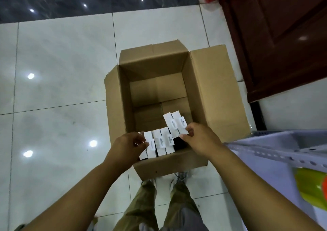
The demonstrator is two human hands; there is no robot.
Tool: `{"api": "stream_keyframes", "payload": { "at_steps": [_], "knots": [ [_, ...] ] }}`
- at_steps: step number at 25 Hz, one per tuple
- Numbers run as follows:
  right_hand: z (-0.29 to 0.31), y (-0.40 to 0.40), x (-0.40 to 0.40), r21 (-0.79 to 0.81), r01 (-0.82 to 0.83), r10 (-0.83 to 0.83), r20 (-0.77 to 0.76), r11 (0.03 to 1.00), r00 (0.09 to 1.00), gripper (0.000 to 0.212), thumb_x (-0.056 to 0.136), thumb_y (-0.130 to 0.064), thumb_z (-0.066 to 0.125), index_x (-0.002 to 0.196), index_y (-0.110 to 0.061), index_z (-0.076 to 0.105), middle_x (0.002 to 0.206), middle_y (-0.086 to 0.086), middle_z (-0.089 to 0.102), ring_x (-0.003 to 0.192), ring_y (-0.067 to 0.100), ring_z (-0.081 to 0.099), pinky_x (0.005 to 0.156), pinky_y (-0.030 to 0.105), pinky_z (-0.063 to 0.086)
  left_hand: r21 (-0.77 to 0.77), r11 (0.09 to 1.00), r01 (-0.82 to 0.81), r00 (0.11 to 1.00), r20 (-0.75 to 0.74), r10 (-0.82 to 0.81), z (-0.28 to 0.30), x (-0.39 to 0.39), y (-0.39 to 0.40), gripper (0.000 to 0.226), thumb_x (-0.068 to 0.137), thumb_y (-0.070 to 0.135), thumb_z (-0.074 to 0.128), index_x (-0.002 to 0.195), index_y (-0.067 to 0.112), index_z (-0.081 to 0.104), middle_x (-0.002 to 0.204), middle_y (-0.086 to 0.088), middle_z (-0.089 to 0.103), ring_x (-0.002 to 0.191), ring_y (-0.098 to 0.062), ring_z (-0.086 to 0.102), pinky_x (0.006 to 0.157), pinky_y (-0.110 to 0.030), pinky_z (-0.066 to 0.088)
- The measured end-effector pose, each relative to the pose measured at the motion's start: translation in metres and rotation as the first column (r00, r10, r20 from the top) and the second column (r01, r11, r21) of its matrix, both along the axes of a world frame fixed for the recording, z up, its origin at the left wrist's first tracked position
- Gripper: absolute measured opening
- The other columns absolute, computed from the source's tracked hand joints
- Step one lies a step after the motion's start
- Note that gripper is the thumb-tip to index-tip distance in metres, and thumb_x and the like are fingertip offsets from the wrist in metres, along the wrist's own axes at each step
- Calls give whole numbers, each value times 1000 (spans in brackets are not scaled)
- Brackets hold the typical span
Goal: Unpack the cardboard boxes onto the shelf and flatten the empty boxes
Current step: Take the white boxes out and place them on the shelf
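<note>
An open cardboard box [208,96] stands on the tiled floor with its flaps folded out. Along its near wall stands a row of several small white packets with hang tabs [160,143]. My left hand [126,146] pinches the packets at the left end of that row. My right hand [200,138] pinches two white packets [174,123] that stick up higher than the rest. The far half of the box shows bare cardboard bottom.
A grey metal shelf [276,151] with perforated rails stands at the right, with a yellow-green item [309,188] on a lower level. A dark wooden door [276,36] is at the upper right. My legs and shoes are just behind the box.
</note>
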State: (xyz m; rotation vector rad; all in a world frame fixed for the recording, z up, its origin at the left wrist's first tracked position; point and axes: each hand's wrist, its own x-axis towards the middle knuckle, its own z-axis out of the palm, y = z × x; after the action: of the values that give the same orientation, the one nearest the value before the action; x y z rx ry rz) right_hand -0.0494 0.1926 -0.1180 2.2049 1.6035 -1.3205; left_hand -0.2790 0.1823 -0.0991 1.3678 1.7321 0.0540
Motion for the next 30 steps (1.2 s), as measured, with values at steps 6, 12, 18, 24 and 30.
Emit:
{"api": "stream_keyframes", "payload": {
  "at_steps": [6, 12, 18, 24, 30],
  "knots": [
    [-60, 7, -7, 47, 36, -41, 121, 998, 992, 48, 88, -44, 61, 130, -24, 51, 127, 3, 56, 112, 25, 55, 91, 42, 50, 8, 998, 58, 997, 46, -58, -61, 0, 28, 10, 88, 30, 66, 97, 27, 63, 88, 12, 61, 81, -3, 58, 66, -13, 44],
    [-106, -2, -4, -22, 28, -23, 171, 999, 985, 58, 91, -35, 59, 142, -27, 33, 136, 5, 46, 122, 28, 47, 96, 43, 47, 48, 995, 89, 993, 77, -92, -114, 12, 37, 20, 88, 30, 65, 107, 23, 64, 102, 8, 59, 92, -7, 57, 72, -13, 41],
    [-125, -4, -6, 31, 133, -135, 67, 991, 989, 52, 92, -28, 58, 139, -21, 36, 136, 2, 50, 122, 24, 51, 94, 36, 50, 101, 980, 170, 985, 14, -172, -149, 21, 35, 31, 89, 32, 64, 119, 26, 61, 117, 7, 55, 112, -17, 48, 94, -29, 42],
    [-124, 3, 1, 59, 261, -263, 44, 964, 964, 49, 95, -25, 58, 138, -16, 36, 136, 7, 53, 122, 29, 53, 93, 37, 49, -73, 968, 239, 970, -19, -241, -160, 30, 37, 35, 91, 36, 60, 125, 28, 60, 128, 3, 57, 116, -22, 52, 101, -50, 41],
    [-104, 15, 16, 199, 558, -532, -172, 805, 829, 39, 97, -21, 54, 134, -15, 42, 131, 3, 56, 120, 23, 54, 85, 23, 44, -62, 973, 221, 975, 33, -219, -148, 28, 43, 34, 92, 32, 59, 125, 23, 60, 126, 3, 59, 97, -6, 54, 82, -22, 45]
  ]
}}
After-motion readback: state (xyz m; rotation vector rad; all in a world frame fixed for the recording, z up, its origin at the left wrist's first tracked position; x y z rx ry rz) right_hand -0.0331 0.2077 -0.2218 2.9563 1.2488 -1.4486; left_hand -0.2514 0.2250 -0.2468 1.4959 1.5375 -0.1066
